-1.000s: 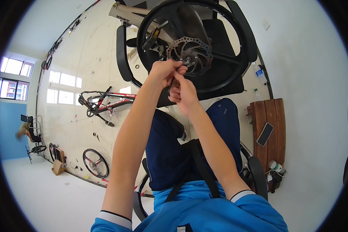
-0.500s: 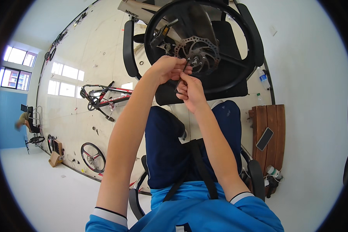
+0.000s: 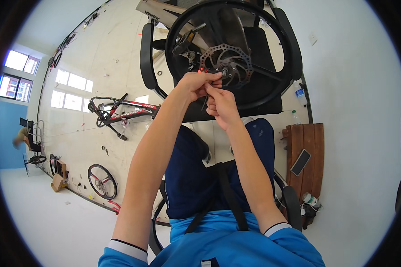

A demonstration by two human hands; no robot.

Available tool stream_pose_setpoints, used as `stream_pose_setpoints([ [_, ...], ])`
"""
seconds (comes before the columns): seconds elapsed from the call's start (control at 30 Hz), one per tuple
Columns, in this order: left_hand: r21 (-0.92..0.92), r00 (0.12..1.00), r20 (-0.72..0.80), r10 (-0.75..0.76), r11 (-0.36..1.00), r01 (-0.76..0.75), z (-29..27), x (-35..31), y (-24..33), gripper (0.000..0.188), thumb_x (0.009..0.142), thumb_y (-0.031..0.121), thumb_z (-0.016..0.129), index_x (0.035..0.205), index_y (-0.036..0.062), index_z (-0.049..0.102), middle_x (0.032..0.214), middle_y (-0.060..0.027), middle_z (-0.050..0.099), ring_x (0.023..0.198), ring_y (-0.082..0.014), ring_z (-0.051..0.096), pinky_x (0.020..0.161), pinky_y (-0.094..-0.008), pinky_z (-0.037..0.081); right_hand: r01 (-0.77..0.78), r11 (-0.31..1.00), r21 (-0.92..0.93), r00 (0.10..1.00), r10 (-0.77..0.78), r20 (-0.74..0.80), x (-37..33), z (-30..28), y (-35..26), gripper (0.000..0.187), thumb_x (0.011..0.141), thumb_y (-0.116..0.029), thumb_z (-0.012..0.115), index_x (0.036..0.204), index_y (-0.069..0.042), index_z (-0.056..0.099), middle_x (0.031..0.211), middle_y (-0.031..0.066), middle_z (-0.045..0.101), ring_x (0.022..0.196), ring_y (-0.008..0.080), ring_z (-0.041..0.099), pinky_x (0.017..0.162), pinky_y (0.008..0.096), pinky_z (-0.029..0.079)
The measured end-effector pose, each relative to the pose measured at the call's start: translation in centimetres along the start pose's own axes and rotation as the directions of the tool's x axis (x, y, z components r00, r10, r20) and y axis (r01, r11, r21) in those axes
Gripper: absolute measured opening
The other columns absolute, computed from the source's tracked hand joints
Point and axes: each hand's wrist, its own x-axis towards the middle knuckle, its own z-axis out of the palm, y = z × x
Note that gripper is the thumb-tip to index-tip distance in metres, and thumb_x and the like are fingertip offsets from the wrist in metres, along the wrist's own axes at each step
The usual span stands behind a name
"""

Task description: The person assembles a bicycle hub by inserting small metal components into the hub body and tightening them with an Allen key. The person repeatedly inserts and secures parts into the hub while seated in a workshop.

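A black spoked bicycle wheel (image 3: 291,26) lies over a black office chair (image 3: 266,95) in front of me, its drilled brake disc (image 3: 244,62) facing up. Beside the disc's hub, my left hand (image 3: 197,85) is closed, thumb stretched along the fingers; what they pinch is hidden. My right hand (image 3: 223,106) touches it from below and grips a thin dark hex key (image 3: 204,103), whose lower end sticks out past the fingers. The key's upper end is hidden among my fingers. A light-coloured bicycle frame (image 3: 159,12) rests behind the wheel.
A black and red bicycle frame (image 3: 124,114) and a loose wheel (image 3: 102,181) lie on the floor to the left. On the right, a wooden bench (image 3: 294,171) carries a phone (image 3: 300,163). Bottles (image 3: 300,92) stand near the wall. Someone sits far left (image 3: 20,137).
My left thumb has come forward toward the hub, and the hex key, now steeper, shows less. My right hand has shifted slightly. The view has moved a little; the wheel stays put.
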Motion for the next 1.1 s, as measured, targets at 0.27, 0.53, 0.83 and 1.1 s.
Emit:
stream_pose_setpoints([
  [0.27, -0.219, 0.970, 0.245, 0.007, 0.974, 0.049, -1.3, 0.0, -0.5, 0.027, 0.098, 0.020, 0.051, 0.107, -0.0031, 0.062, 0.105, -0.0160, 0.067, 0.098, -0.0259, 0.063, 0.089, -0.0396, 0.050, -0.033, 0.995, 0.098, 0.997, 0.026, 0.075, 0.1, 0.1, -1.1, 0.038, 0.097, -0.025, 0.050, 0.063, -0.014, 0.038, 0.053, -0.0068, 0.027, 0.044, 0.0054, 0.022, 0.042, 0.0233, 0.020],
  [0.53, -0.296, 0.994, 0.108, -0.020, 0.954, 0.051, -1.3, 1.6, -0.8, 0.012, 0.090, 0.012, 0.066, 0.093, 0.0010, 0.063, 0.088, -0.0082, 0.068, 0.077, -0.0168, 0.063, 0.075, -0.0336, 0.054, -0.043, 0.999, -0.006, 0.999, 0.043, 0.024, 0.2, 0.1, -1.7, 0.035, 0.097, -0.024, 0.053, 0.066, -0.012, 0.042, 0.053, -0.0067, 0.029, 0.041, 0.0042, 0.022, 0.040, 0.0233, 0.017],
  [0.83, -0.337, 0.979, 0.200, 0.041, 0.941, 0.029, -0.7, 0.5, -0.9, 0.015, 0.095, 0.016, 0.058, 0.098, 0.0023, 0.062, 0.081, -0.0048, 0.066, 0.071, -0.0141, 0.059, 0.075, -0.0296, 0.050, -0.050, 0.996, 0.078, 0.997, 0.046, 0.059, 0.7, -0.4, -1.4, 0.031, 0.098, -0.025, 0.047, 0.070, -0.010, 0.047, 0.054, -0.0069, 0.027, 0.042, 0.0047, 0.021, 0.040, 0.0232, 0.017],
  [1.1, -0.310, 0.977, 0.213, 0.012, 0.949, 0.056, -1.7, 2.0, -0.8, 0.014, 0.095, 0.012, 0.055, 0.099, 0.0004, 0.061, 0.084, -0.0054, 0.066, 0.073, -0.0148, 0.058, 0.075, -0.0322, 0.050, -0.112, 0.994, 0.014, 0.992, 0.111, 0.058, 0.6, -0.3, -2.1, 0.032, 0.098, -0.025, 0.043, 0.072, -0.009, 0.049, 0.055, -0.0073, 0.025, 0.043, 0.0054, 0.019, 0.041, 0.0233, 0.018],
])
